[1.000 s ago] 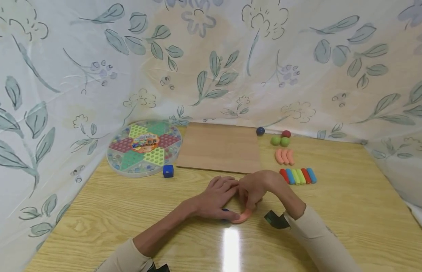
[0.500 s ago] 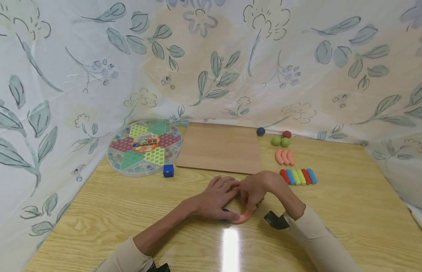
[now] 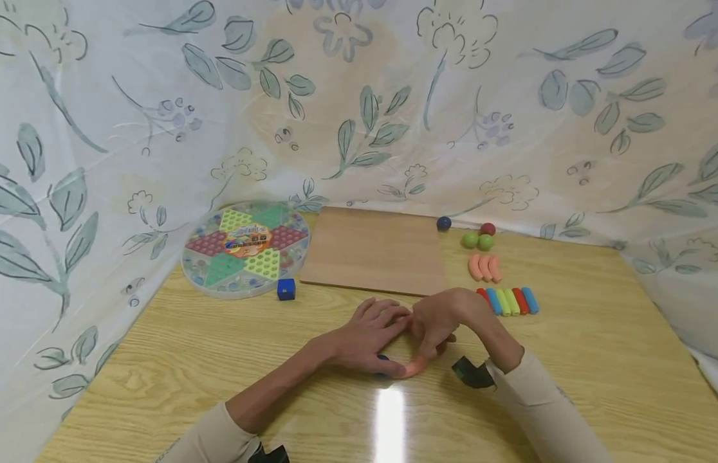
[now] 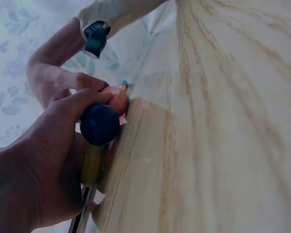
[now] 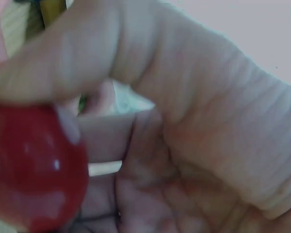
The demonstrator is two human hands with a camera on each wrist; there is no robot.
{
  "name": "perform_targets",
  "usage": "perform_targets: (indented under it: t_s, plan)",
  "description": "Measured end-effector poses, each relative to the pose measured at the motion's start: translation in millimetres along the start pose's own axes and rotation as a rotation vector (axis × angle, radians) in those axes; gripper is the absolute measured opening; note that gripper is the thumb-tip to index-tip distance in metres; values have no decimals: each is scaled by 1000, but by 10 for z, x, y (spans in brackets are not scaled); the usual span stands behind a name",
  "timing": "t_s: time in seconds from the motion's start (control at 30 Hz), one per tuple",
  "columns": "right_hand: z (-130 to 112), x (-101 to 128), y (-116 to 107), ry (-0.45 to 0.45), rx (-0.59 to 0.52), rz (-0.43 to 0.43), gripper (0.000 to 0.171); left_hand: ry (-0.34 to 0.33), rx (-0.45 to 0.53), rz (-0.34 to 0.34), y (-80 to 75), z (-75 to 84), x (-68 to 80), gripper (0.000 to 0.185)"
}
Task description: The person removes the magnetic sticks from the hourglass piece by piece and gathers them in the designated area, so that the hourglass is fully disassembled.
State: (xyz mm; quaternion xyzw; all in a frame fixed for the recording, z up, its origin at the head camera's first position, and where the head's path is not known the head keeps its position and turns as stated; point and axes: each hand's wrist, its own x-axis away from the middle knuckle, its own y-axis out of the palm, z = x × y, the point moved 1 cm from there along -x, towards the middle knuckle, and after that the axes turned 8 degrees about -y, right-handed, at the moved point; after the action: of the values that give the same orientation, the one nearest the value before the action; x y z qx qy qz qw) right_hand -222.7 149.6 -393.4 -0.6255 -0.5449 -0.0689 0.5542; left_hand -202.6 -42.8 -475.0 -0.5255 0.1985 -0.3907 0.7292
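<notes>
My left hand [image 3: 367, 337] lies palm down over a joined shape of toy rods and balls, its thumb reaching across a dark blue ball [image 4: 101, 124] onto a coral curved rod [image 3: 415, 366]. Below that ball in the left wrist view, a yellow rod [image 4: 91, 165] sits within the hand's curve. My right hand [image 3: 442, 318] bends down at the right end of the coral rod. In the right wrist view its thumb and fingers pinch a glossy red ball [image 5: 39, 165]. Both hands nearly touch, and they hide much of the shape.
Behind the hands are a wooden board [image 3: 376, 251], a star game board [image 3: 246, 247] and a blue cube [image 3: 286, 289]. At right lie coral curved rods [image 3: 484, 267], straight coloured rods [image 3: 512, 301], green balls [image 3: 485, 242], a red ball [image 3: 487, 229] and a blue ball [image 3: 444, 223].
My right hand has shifted very slightly to the right, still at the end of the coral rod. The left hand stays nearly in place.
</notes>
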Motion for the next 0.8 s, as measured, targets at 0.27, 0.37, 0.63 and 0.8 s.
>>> perform_targets:
  t_s: [0.27,0.37,0.63,0.8]
  plan:
    - [298,387,-135,-20,-55,197,9,22,8,15,-1,2,-18,92]
    - [500,580,-219,-38,-91,345,11,22,27,13,-13,-11,3,92]
    - [1305,992,-279,41,-154,832,31,39,46,24,-4,-29,48,94]
    - [1880,1030,-96,244,-308,1085,43,41,48,39,41,-55,40,95]
